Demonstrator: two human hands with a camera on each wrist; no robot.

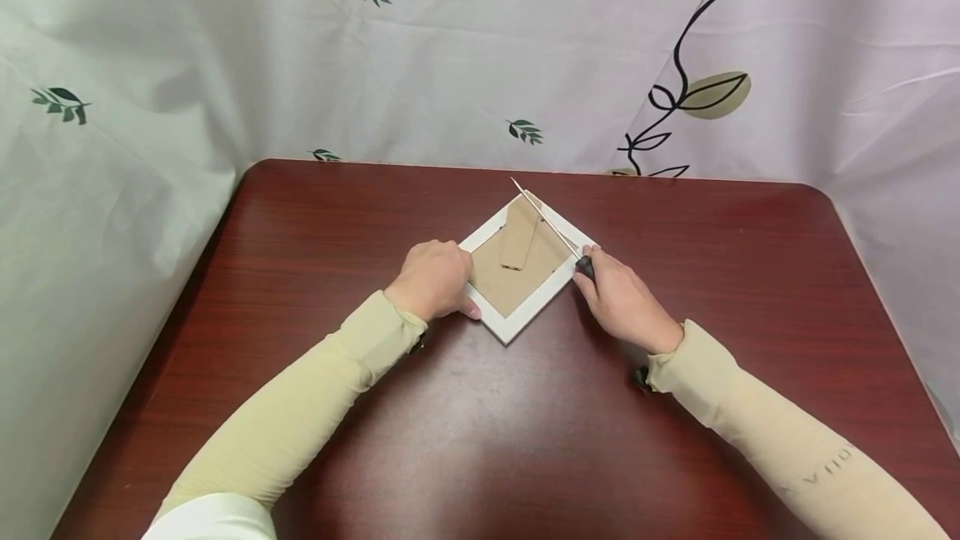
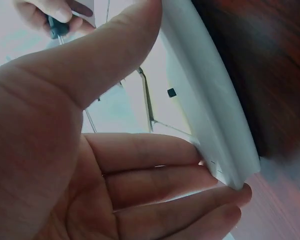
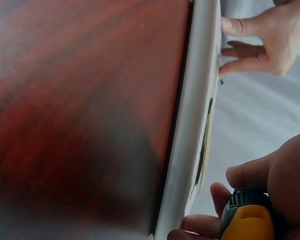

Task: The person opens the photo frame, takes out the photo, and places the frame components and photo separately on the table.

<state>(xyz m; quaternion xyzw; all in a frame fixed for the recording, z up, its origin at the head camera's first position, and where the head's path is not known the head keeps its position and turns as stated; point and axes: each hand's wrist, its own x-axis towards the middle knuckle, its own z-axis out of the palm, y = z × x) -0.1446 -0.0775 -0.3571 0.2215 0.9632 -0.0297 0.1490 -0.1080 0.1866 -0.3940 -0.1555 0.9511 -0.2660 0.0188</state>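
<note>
A white picture frame (image 1: 538, 300) lies back side up on the table, turned so that one corner points toward me. Its brown backing board (image 1: 487, 275) carries a stand flap (image 1: 519, 240), and small dark tabs (image 2: 171, 92) show along the inner edge. My left hand (image 1: 433, 280) grips the frame's left corner, thumb on the near side and fingers on the far side. By the right corner, my right hand (image 1: 624, 298) holds a screwdriver (image 3: 249, 223) by its yellow and dark handle. Its long thin shaft slants across the frame, the tip reaching past the far corner.
The dark red wooden table (image 1: 360, 215) has rounded far corners. Behind and beside it hangs a pale curtain (image 1: 450, 48) with printed leaves. A small black device (image 1: 641, 378) sits at the right wrist.
</note>
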